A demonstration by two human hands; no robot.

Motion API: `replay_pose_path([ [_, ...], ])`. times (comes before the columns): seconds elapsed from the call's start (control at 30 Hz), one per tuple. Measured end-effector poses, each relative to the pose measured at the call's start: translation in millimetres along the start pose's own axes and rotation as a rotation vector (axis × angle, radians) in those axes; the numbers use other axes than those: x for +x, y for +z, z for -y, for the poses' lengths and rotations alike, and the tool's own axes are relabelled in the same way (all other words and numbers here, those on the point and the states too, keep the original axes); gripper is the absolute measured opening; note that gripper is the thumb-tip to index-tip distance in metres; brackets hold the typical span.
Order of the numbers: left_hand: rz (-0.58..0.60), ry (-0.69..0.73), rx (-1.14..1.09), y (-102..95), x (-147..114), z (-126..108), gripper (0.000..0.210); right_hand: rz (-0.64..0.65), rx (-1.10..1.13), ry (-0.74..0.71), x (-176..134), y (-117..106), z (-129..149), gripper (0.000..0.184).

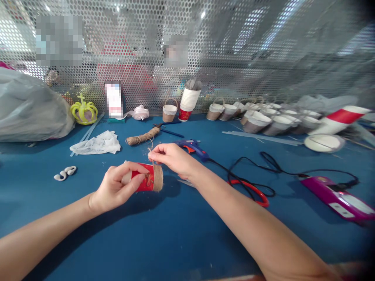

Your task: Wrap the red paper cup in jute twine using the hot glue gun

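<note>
My left hand [120, 185] is wrapped round a red paper cup [149, 180], which lies on its side in the air above the table. Tan twine [158, 178] is wound in a band around the cup's right end. Between thumb and forefinger, my right hand [168, 156] pinches the twine's strand just above that band. The strand runs up in a loop toward a twine skein [142, 137] lying behind the hands. A blue hot glue gun [195, 149] rests just beyond my right hand. Under my right wrist lie scissors [252, 192] with red handles, partly hidden by the forearm.
Small twine-covered baskets [254, 121] crowd the back right, near a purple power strip [336, 197] with black cable. Stacked paper cups [190, 99], a phone [114, 99], a yellow crown-shaped piece [84, 110] and a plastic bag [29, 105] line the perforated metal screen [140, 47].
</note>
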State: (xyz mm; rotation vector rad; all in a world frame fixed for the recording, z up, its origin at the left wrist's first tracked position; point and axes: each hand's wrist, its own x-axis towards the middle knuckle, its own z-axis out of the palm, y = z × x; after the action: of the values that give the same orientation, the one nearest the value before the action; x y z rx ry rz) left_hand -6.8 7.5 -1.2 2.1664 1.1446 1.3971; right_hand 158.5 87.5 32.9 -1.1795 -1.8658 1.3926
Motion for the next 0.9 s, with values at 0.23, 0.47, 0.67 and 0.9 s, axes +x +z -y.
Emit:
replay_pose_path([
  [0.23, -0.024, 0.053, -0.007, -1.1, 2, -3, 0.012, 0.032, 0.023, 0.036, -2, 1, 3, 0.013],
  [0.47, -0.075, -0.275, -0.235, 0.3, 5, -2, 0.01, 0.05, 0.029, 0.077, 4, 4, -5, 0.018],
  [0.67, -0.27, -0.812, -0.688, 2.9, 20, 2, 0.025, -0.061, -0.108, -0.023, -2, -4, 5, 0.025],
  [0.9, -0.337, -0.951, -0.807, 0.8, 25, 3, 0.021, -0.053, -0.603, -0.22, -28, 10, 20, 0.011],
])
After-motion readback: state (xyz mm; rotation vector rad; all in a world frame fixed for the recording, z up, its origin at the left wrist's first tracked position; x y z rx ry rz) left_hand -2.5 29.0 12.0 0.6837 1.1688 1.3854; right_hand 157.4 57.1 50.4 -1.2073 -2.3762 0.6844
